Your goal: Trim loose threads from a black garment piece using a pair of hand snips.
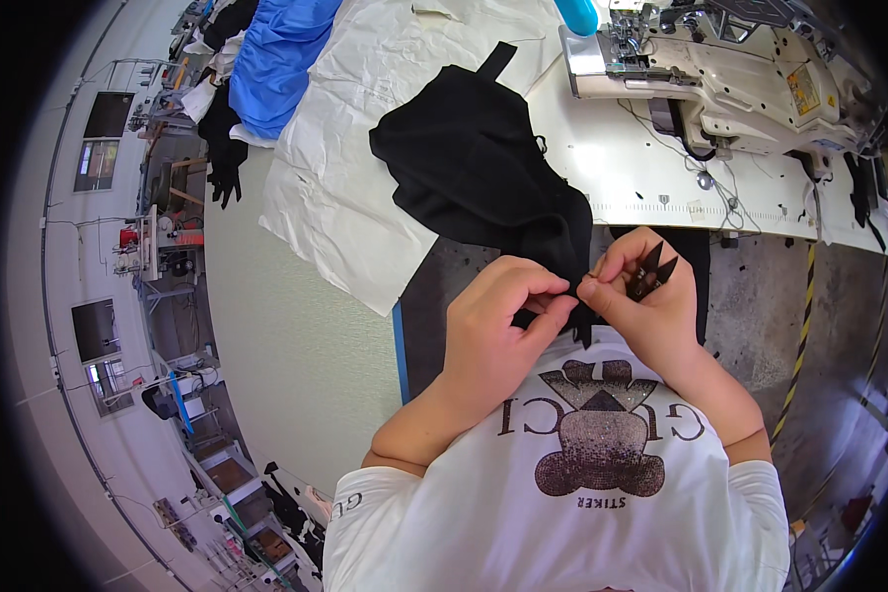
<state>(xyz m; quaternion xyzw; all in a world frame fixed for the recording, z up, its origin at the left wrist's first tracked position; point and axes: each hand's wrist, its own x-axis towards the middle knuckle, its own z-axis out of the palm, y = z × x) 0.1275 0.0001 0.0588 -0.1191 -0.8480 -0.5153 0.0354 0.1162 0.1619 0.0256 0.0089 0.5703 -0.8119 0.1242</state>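
Note:
A black garment piece [479, 148] with a short strap at its far end lies across the table edge, its near end hanging down toward me. My left hand [498, 321] is closed, thumb and forefinger pinching the edge of that near end. Close beside it, almost touching, my right hand [651, 311] also pinches at the cloth with thumb and forefinger. Small dark thread snips [651, 274] are tucked in the right hand, their two pointed blades apart and sticking up past the fingers. Whatever tiny bit sits between the fingertips is too small to make out.
A white sewing machine [730, 94] stands at the far right on the white table [612, 168], loose threads beside it. Crumpled white paper [331, 187] lies under the garment. Blue cloth [281, 64] is heaped at far left, beyond a pale green surface [296, 345].

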